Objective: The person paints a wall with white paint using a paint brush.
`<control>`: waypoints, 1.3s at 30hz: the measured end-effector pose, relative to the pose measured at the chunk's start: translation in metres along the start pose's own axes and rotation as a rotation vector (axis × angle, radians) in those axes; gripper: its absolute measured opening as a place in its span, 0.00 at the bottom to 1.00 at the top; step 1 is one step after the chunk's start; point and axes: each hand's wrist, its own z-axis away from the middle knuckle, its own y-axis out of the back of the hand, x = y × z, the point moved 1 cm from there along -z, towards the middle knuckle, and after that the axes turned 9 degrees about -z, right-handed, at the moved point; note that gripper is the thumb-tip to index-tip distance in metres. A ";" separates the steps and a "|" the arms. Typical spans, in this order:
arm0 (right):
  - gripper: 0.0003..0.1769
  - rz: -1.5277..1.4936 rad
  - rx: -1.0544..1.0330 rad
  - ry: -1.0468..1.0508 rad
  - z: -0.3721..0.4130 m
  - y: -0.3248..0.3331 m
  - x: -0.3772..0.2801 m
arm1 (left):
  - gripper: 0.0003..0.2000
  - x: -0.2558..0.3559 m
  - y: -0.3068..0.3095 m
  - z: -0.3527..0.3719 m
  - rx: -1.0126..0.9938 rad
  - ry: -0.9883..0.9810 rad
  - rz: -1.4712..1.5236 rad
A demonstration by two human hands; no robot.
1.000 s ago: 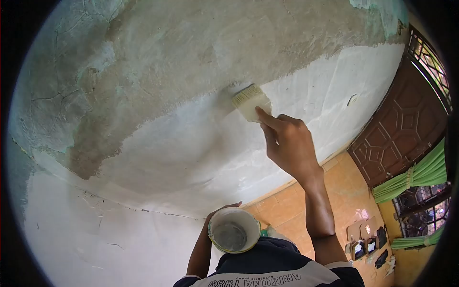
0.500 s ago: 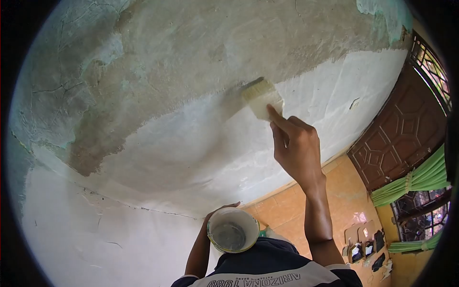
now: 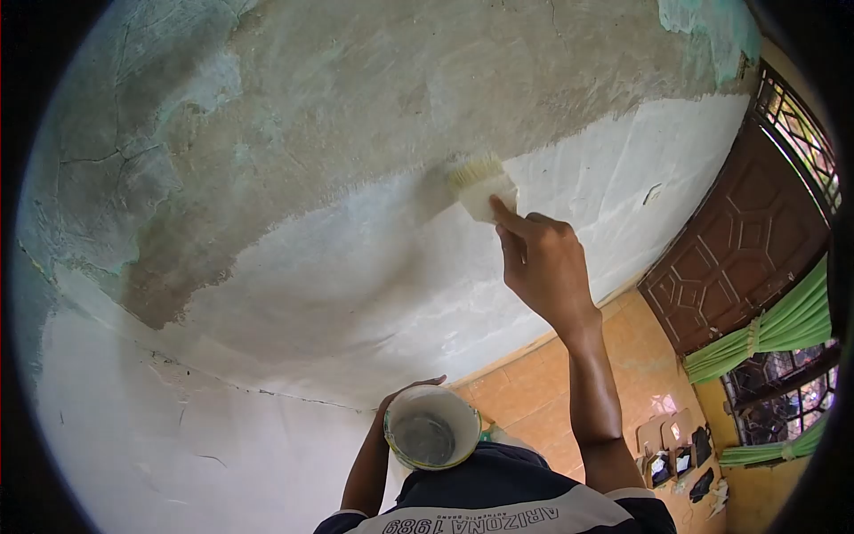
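Observation:
My right hand grips a wide, pale brush, its bristles against the wall where white paint meets bare grey plaster. Fresh white paint covers the band below that edge. Near my body, my left hand is wrapped round the far side of a white bucket; most of its fingers are hidden behind it. Inside the bucket the bottom looks greyish, and the rim has paint on it.
A brown panelled door stands at the right, beside a window with a green curtain. Orange floor tiles lie below the wall, with several small items at lower right. A crack runs along the wall's corner.
The brush and my right hand have shifted slightly left, and the bristles look more splayed against the wall. My left hand and the bucket have hardly moved.

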 end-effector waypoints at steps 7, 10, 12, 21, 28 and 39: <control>0.21 0.007 -0.047 -0.006 0.012 0.003 0.006 | 0.16 -0.002 0.004 0.012 -0.064 -0.151 -0.059; 0.21 -0.049 0.090 -0.024 0.002 0.003 -0.013 | 0.16 0.006 0.002 0.011 -0.027 0.007 -0.020; 0.21 0.003 0.042 -0.019 0.000 -0.008 -0.004 | 0.17 0.003 0.003 0.012 -0.051 -0.038 -0.058; 0.21 0.014 0.043 -0.040 0.023 -0.004 0.007 | 0.26 0.002 0.007 0.017 -0.060 -0.176 -0.090; 0.23 -0.073 0.118 0.026 0.010 -0.028 0.013 | 0.15 0.004 0.009 -0.004 -0.065 0.117 -0.113; 0.22 -0.116 0.173 0.056 -0.005 -0.013 -0.020 | 0.16 0.007 0.014 -0.001 -0.053 0.095 -0.064</control>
